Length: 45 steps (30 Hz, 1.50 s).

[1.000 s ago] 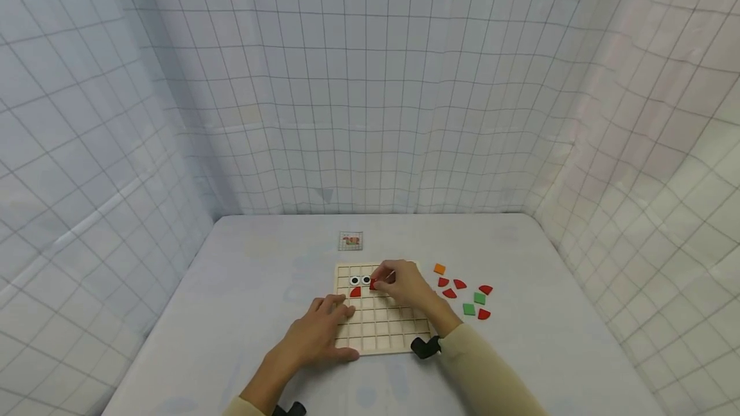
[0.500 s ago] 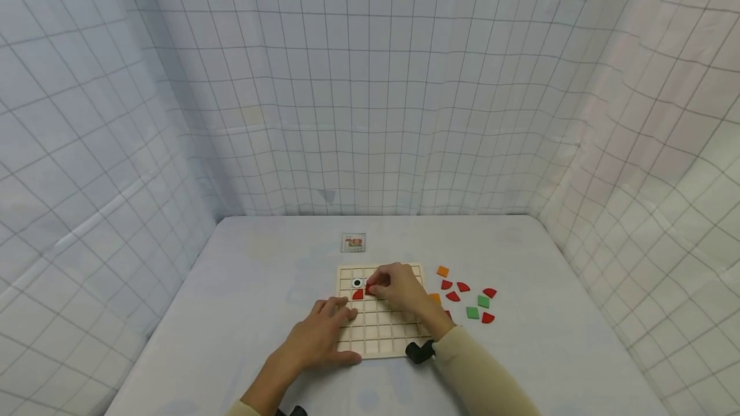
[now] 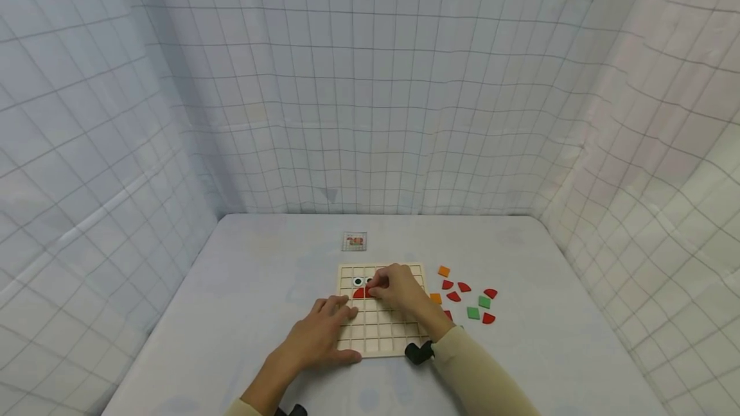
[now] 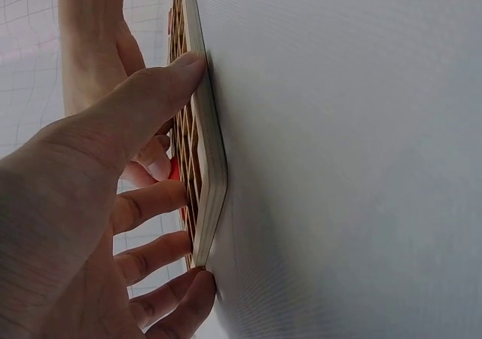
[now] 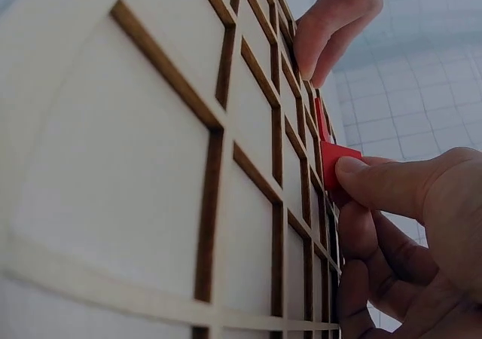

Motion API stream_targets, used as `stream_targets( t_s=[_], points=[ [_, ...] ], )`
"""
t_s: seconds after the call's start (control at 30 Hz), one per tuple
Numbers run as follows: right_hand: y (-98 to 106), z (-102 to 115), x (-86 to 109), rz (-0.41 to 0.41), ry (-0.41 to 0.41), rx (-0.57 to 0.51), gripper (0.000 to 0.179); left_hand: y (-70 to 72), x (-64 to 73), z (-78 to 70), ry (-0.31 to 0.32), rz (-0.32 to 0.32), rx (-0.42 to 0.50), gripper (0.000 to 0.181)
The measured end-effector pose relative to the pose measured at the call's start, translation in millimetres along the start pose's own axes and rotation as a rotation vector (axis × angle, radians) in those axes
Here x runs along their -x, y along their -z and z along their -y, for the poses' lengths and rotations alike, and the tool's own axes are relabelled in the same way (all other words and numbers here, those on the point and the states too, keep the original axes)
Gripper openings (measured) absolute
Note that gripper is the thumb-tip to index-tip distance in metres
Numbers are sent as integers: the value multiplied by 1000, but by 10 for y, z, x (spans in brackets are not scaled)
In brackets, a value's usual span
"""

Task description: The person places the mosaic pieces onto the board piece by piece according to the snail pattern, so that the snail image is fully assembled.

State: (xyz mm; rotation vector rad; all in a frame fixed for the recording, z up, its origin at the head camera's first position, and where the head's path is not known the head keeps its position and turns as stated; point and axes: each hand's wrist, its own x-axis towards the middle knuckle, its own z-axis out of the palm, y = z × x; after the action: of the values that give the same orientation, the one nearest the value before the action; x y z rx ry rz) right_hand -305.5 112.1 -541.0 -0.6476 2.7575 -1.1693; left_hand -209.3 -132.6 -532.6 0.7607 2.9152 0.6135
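Note:
A pale wooden grid board (image 3: 378, 341) lies on the table. My left hand (image 3: 319, 334) rests on its near left corner; in the left wrist view the thumb touches the board's edge (image 4: 215, 158) and the other fingers are spread over the adjoining side. My right hand (image 3: 400, 289) is over the upper part of the board. Between thumb and fingers it pinches a red tile (image 5: 335, 164), held against the grid. Just left of it a red quarter-circle tile (image 3: 358, 293) sits in a cell. Above are two round eye tiles (image 3: 358, 282), the right one partly hidden by my fingers.
Right of the board lie several loose tiles: red quarter-circles (image 3: 464, 287), green squares (image 3: 473, 313) and orange squares (image 3: 444, 271). A small picture card (image 3: 354, 241) lies behind the board. Grid-patterned white curtains (image 3: 370, 114) stand around the table.
My right hand has lowered the red tile slightly leftward beside the seated red one; the right eye tile, covered half a second ago, partly shows again. The left hand stays on the board.

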Motion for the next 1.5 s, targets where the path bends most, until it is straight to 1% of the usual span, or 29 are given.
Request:
stream_targets(
  t_s=[0.13,0.43,0.57,0.7,0.87,1.0,1.17,1.33,1.5],
  points=[
    [8,28,2,-10,19,19,10,8,-7,0,-5,-4,-14,91],
    [-18,42,18,-29,43,106,8,-18,-14,10,14,16,2,92],
    [-31,51,42,-6,51,127,10,-25,-6,23,19,21,2,91],
    [-36,63,70,19,61,111,10,-13,2,26,26,25,18,91],
    [-25,60,77,11,99,127,10,-21,5,28,20,24,22,92],
    [6,57,89,18,100,142,12,-17,7,19,16,22,12,93],
    [36,44,153,19,92,119,11,-28,7,5,15,22,6,91],
    [69,42,200,18,118,109,9,-29,15,-2,22,21,-1,92],
    [132,9,248,1,136,113,6,-27,7,-5,25,17,-8,92]
  ],
)
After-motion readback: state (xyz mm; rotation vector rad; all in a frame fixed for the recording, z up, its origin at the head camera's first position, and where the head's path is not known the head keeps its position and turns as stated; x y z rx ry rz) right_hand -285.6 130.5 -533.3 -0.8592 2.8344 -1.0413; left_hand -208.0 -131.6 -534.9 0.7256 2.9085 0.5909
